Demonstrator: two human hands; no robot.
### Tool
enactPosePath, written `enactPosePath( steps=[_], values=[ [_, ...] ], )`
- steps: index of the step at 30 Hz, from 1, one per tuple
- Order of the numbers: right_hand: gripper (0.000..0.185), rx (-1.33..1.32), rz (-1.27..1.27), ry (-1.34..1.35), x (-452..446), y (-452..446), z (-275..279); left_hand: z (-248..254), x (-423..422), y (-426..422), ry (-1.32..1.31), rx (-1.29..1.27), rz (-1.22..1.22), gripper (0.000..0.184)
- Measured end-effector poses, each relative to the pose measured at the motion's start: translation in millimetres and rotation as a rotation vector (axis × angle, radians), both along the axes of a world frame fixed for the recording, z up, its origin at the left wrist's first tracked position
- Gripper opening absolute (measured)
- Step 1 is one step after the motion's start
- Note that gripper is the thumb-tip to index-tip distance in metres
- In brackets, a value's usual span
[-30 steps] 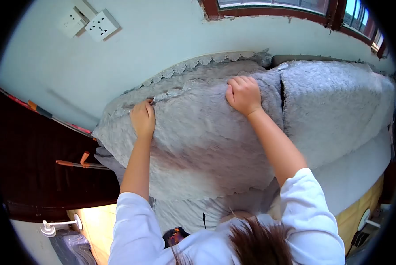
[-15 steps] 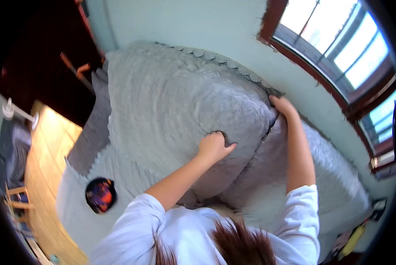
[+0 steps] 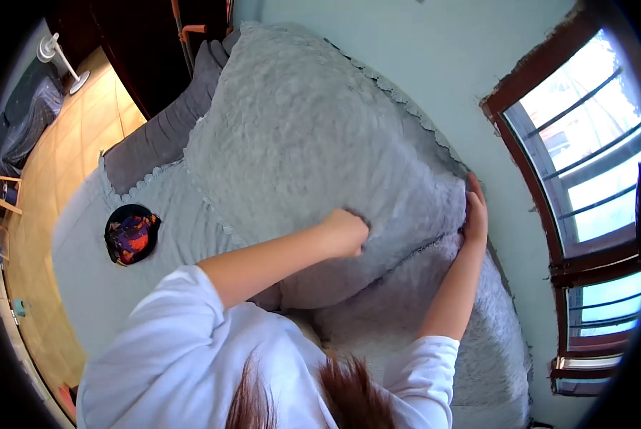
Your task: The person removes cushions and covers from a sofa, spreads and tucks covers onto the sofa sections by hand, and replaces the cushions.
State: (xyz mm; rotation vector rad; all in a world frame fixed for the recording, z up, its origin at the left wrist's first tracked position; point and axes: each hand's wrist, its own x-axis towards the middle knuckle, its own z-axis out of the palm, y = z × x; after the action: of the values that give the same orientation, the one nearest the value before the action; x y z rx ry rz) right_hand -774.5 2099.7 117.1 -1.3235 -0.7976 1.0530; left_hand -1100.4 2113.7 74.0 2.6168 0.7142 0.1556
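Note:
A thick grey plush cover [image 3: 292,121] with a scalloped edge spreads over a large padded piece of furniture. My left hand [image 3: 345,232] is closed in a fist on the cover, near its middle; the fingertips are hidden in the fabric. Over by the wall, my right hand [image 3: 476,211] lies against the cover's far right corner, its fingers stretched along the edge. A dark seam runs from that corner down between the cover and a second plush section [image 3: 406,300]. Beneath, a smoother light grey cloth [image 3: 170,222] shows at the left.
A black round item with orange and purple patterning [image 3: 132,234] lies on the smooth cloth. Dark grey fabric [image 3: 149,146] drapes behind it. A pale wall [image 3: 420,64] and barred window [image 3: 585,143] border the right. On the tiled floor [image 3: 56,186] stands a white fan [image 3: 63,61].
The view has turned and shifted. My left hand still presses on the cover, now in a tighter fist. The right hand's fingers have straightened along the corner by the wall.

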Motion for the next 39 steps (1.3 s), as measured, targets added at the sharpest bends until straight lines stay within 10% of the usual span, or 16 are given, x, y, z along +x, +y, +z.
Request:
enactPosePath(
  steps=[5, 14, 19, 22, 25, 29, 30, 32, 36, 39],
  values=[
    [0.027, -0.029, -0.172, -0.747, 16.6, 15.5, -20.9, -58.4, 6.6, 0.7, -0.129, -0.036, 0.057, 0.019],
    [0.039, 0.159, -0.303, -1.767, -154.5, 10.0, 37.0, -76.3, -6.5, -15.0, -0.164, -0.126, 0.102, 0.038],
    [0.047, 0.114, -0.298, -1.829, -159.1, 16.1, -20.1, -139.2, -32.1, -53.5, 0.190, -0.066, 0.073, 0.057],
    [0.048, 0.180, -0.308, -2.038, -186.5, 4.6, -27.0, -273.9, -86.8, -99.3, 0.229, -0.271, 0.205, 0.061],
    [0.059, -0.098, 0.081, -2.019, -228.3, -37.0, -89.8, -181.0, -141.2, -94.1, 0.634, -0.669, 0.225, 0.042],
    [0.058, -0.326, 0.697, -2.240, -274.3, -142.0, -245.3, -405.6, -285.0, -123.1, 0.594, -0.414, -0.170, 0.027],
    [0.050, -0.582, 0.803, -1.648, -285.0, -190.1, -283.3, -440.4, -319.8, -122.6, 0.528, -0.334, -0.176, 0.024],
    [0.036, -0.634, 1.138, -1.454, -298.0, -222.1, -293.6, -438.2, -374.4, -106.5, 0.346, -0.486, 0.135, 0.024],
    [0.032, -0.907, 0.457, -0.546, -290.7, -259.2, -299.5, -449.0, -465.1, -90.7, -0.128, -0.819, 0.883, 0.016],
    [0.027, -0.539, -0.321, -0.649, -256.9, -216.5, -226.4, -307.3, -405.0, -49.8, -0.133, -1.105, 1.315, 0.019]
  ],
)
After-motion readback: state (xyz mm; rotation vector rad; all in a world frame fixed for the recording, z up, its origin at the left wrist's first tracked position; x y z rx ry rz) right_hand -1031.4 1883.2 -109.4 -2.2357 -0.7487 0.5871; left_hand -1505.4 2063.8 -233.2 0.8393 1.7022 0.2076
